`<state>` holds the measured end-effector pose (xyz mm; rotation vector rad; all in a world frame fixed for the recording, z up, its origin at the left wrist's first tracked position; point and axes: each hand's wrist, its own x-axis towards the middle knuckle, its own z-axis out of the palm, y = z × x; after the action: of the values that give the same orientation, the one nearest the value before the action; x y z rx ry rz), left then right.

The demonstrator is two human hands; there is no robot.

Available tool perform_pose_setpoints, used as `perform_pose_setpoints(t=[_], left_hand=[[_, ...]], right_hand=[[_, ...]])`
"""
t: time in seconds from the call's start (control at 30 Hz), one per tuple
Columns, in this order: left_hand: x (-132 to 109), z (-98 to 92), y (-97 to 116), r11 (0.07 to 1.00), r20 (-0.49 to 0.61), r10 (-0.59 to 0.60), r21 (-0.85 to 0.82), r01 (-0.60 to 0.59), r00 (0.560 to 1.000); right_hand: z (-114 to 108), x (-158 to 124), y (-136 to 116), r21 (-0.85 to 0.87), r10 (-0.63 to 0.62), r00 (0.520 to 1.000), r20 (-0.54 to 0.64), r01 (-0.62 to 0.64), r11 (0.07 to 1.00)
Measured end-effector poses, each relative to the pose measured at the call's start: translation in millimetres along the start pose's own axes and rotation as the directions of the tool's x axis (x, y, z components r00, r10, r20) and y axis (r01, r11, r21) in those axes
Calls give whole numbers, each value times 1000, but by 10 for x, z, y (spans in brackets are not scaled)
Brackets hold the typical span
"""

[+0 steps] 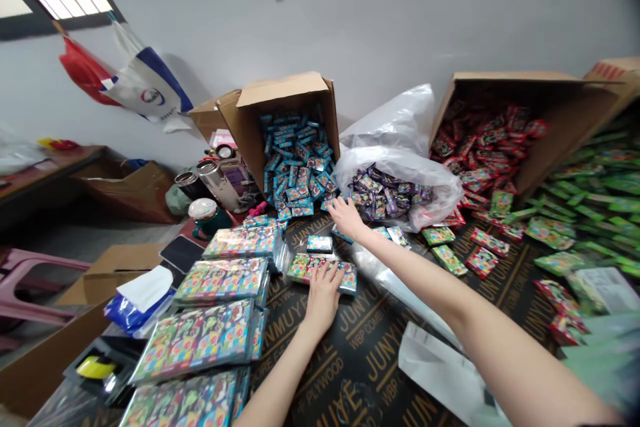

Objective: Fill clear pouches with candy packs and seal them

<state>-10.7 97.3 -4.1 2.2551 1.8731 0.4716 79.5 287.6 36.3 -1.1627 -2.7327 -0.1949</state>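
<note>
My left hand (325, 287) rests with spread fingers on a row of small colourful packets (300, 268) lying on the dark printed board. Just behind that row lies a single blue packet (320, 244). My right hand (346, 217) reaches farther forward, between the blue packets (295, 173) spilling from a cardboard box and the purple packets (380, 193) in a clear plastic bag. Its fingertips are close to a small blue packet (327, 205); whether they grip anything is too small to tell.
Clear-wrapped packet sets (200, 340) are stacked at the left, near cups (203, 209) and a phone (181, 253). Red packets (490, 147) spill from a box (565, 107) at the right, beside green packets (600, 193). Plastic bags (440, 367) lie near my right forearm.
</note>
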Motion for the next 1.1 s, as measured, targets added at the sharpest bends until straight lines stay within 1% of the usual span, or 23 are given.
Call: perform_pose_setpoints(t=[0.1, 0.2, 0.23, 0.3, 0.37, 0.4, 0.5, 0.57, 0.67, 0.77, 0.83, 0.9, 0.97, 1.03, 1.1], left_hand=[[124, -32, -39, 1000, 28, -28, -3, 28, 999], [338, -80, -86, 996, 0, -87, 10, 87, 996], [436, -98, -113, 990, -23, -139, 27, 140, 990], [662, -131, -189, 956, -56, -283, 60, 286, 958], [893, -154, -291, 915, -37, -396, 68, 398, 917], [999, -159, -342, 905, -13, -422, 60, 422, 906], [1233, -154, -424, 913, 42, -409, 15, 408, 912], [1305, -144, -381, 924, 42, -382, -17, 383, 923], [1270, -133, -207, 949, 22, -307, -65, 308, 951], [1043, -116, -59, 968, 0, -237, -84, 236, 972], [815, -79, -21, 967, -18, -254, -29, 253, 967], [597, -14, -14, 949, -16, -307, 70, 308, 951], [453, 67, -10, 927, -14, -342, 160, 339, 940], [411, 137, 3, 918, -28, -338, 211, 336, 941], [449, 175, 25, 911, -48, -339, 235, 340, 940]], right_hand=[[45, 326, 113, -17, -60, 998, -11, 60, 998], [127, 462, 221, -35, -88, 996, -4, 88, 996], [148, 472, 255, -41, -94, 996, 0, 94, 995], [171, 453, 317, -51, -112, 994, 10, 112, 992], [170, 404, 372, -57, -138, 990, 30, 139, 989], [163, 376, 394, -57, -150, 988, 46, 152, 987], [126, 307, 424, -50, -159, 982, 98, 165, 985], [93, 301, 402, -36, -152, 982, 114, 157, 987], [54, 371, 319, 0, -133, 986, 99, 133, 991], [58, 495, 240, 25, -54, 996, 76, 52, 998], [90, 583, 206, 29, 25, 997, 70, -27, 999], [135, 662, 173, 28, 90, 992, 83, -93, 995], [177, 714, 125, 22, 131, 985, 110, -134, 991], [208, 709, 72, 9, 132, 973, 187, -136, 991], [229, 620, 46, 5, 72, 964, 256, -76, 997]])
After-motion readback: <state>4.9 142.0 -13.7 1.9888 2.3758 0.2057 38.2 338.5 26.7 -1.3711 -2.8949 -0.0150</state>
